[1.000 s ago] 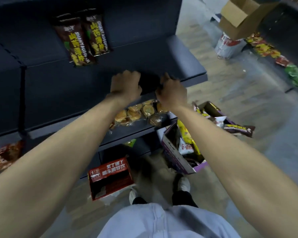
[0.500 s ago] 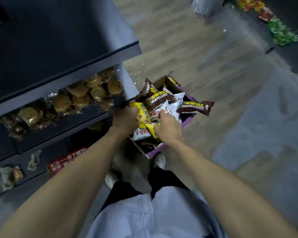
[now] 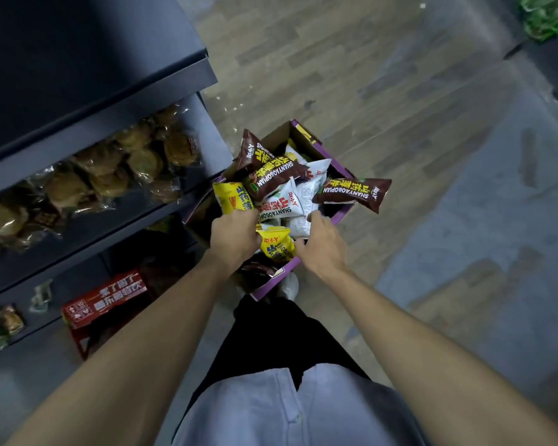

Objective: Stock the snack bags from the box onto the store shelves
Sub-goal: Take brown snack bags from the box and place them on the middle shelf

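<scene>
Wooden floor [image 3: 351, 91] bears the purple box [image 3: 273, 286] of snack bags [image 3: 351, 193]; left hand [image 3: 234, 239] curls round a yellow bag [image 3: 232, 197]; right hand [image 3: 322, 244] pinches a white bag [image 3: 298, 226]; dark shelves [image 3: 161, 104] holding pastry packs [image 3: 136, 162] stand at 9 o'clock; red carton [image 3: 107, 300] at 7.

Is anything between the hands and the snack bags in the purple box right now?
Nothing visible. Both hands are in the purple box: the left hand grips a yellow bag, and the right hand curls on a white bag. The brown bag lying across the far rim is beyond them, not in the way.
</scene>
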The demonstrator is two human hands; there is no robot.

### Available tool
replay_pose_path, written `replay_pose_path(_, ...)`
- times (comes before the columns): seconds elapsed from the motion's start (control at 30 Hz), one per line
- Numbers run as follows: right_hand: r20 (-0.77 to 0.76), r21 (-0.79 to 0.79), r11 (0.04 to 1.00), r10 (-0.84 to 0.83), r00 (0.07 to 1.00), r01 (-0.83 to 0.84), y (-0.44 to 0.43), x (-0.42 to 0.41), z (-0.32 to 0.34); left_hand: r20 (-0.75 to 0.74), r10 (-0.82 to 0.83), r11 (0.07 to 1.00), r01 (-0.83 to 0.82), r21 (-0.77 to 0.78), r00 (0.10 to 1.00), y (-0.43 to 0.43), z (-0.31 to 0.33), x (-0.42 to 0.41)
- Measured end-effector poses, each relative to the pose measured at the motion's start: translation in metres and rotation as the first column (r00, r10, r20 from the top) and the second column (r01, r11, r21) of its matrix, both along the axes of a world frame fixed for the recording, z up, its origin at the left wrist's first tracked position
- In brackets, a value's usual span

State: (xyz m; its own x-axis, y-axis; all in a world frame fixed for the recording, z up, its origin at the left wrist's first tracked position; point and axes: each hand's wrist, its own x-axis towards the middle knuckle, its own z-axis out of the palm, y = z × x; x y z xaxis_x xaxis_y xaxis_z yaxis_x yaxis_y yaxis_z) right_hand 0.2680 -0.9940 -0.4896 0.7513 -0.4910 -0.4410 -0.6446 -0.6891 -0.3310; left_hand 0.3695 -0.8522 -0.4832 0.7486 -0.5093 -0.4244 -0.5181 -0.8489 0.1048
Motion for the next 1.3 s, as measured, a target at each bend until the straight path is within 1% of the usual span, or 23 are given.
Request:
replay_pose_path(0.07, -0.008, 0.014, 0.998, -0.067, 0.998, 0.067, -0.008, 0.005, 0.002, -0.020, -0.014, 1.000, 0.014, -0.005, 1.000, -0.007, -0.003, 0.003)
replay_pose_path(0.17, -0.011, -0.018, 0.992, -0.121, 0.993, 0.121, -0.023, 0.019, 0.006, -0.029, -0.028, 0.999, 0.028, -0.023, 0.999, -0.015, -0.006, 0.010)
replay_pose_path(0.23, -0.016, -0.011, 0.978, -0.206, 0.978, 0.206, -0.036, 0.029, 0.009, -0.028, -0.052, 0.998, 0.051, -0.029, 0.998, -0.018, -0.008, 0.015)
replay_pose_path(0.33, -0.025, 0.066, 0.915, -0.397, 0.917, 0.398, -0.051, 0.043, 0.010, -0.035, -0.077, 0.997, 0.075, -0.034, 0.996, -0.023, -0.009, 0.021)
replay_pose_path(0.4, -0.088, 0.070, 0.873, -0.477, 0.874, 0.483, -0.057, 0.052, 0.011, -0.040, -0.092, 0.995, 0.090, -0.031, 0.995, -0.024, -0.010, 0.025)
replay_pose_path(0.43, -0.125, 0.031, 0.876, -0.475, 0.871, 0.482, -0.059, 0.057, 0.013, -0.042, -0.099, 0.995, 0.098, -0.027, 0.994, -0.024, -0.010, 0.026)
replay_pose_path(0.5, -0.166, -0.109, 0.920, -0.390, 0.906, 0.376, -0.065, 0.068, 0.015, -0.046, -0.110, 0.994, 0.109, -0.023, 0.993, -0.024, -0.010, 0.029)
replay_pose_path(0.57, -0.183, -0.185, 0.938, -0.326, 0.928, 0.293, -0.073, 0.080, 0.013, -0.055, -0.116, 0.993, 0.115, -0.027, 0.992, -0.022, -0.012, 0.031)
replay_pose_path(0.6, -0.201, -0.193, 0.936, -0.333, 0.921, 0.296, -0.078, 0.086, 0.012, -0.058, -0.116, 0.993, 0.115, -0.031, 0.992, -0.021, -0.013, 0.032)
replay_pose_path(0.7, -0.261, -0.161, 0.907, -0.420, 0.869, 0.390, -0.091, 0.102, 0.011, -0.068, -0.098, 0.995, 0.097, -0.025, 0.993, -0.017, -0.018, 0.037)
replay_pose_path(0.73, -0.296, -0.145, 0.910, -0.414, 0.861, 0.387, -0.095, 0.106, 0.011, -0.077, -0.084, 0.996, 0.082, -0.023, 0.993, -0.016, -0.020, 0.039)
replay_pose_path(0.83, -0.415, -0.095, 0.954, -0.299, 0.859, 0.286, -0.100, 0.112, 0.003, -0.083, -0.038, 0.998, 0.033, -0.052, 0.996, -0.017, -0.025, 0.047)
replay_pose_path(0.9, -0.482, -0.091, 0.973, -0.231, 0.845, 0.214, -0.101, 0.110, -0.007, -0.034, -0.049, 0.996, 0.046, -0.077, 0.998, -0.021, -0.029, 0.055)
replay_pose_path(0.97, -0.506, -0.121, 0.978, -0.206, 0.837, 0.168, -0.102, 0.104, -0.017, 0.019, -0.051, 0.990, 0.053, -0.132, 0.999, -0.027, -0.035, 0.065)
replay_pose_path(1.03, -0.501, -0.145, 0.977, -0.207, 0.841, 0.154, -0.101, 0.099, -0.024, 0.037, -0.035, 0.980, 0.042, -0.197, 0.999, -0.037, -0.042, 0.078)
replay_pose_path(1.13, -0.442, -0.228, 0.970, -0.175, 0.880, 0.078, -0.102, 0.097, -0.029, 0.069, -0.079, 0.980, 0.090, -0.175, 0.995, -0.054, -0.054, 0.096)
replay_pose_path(1.2, -0.378, -0.245, 0.968, -0.141, 0.915, 0.048, -0.103, 0.095, -0.027, 0.044, -0.110, 0.983, 0.116, -0.144, 0.993, -0.068, -0.060, 0.102)
replay_pose_path(1.3, -0.252, -0.269, 0.962, -0.118, 0.961, 0.048, -0.103, 0.089, -0.021, -0.043, -0.073, 0.994, 0.069, -0.089, 0.996, -0.084, -0.070, 0.100)
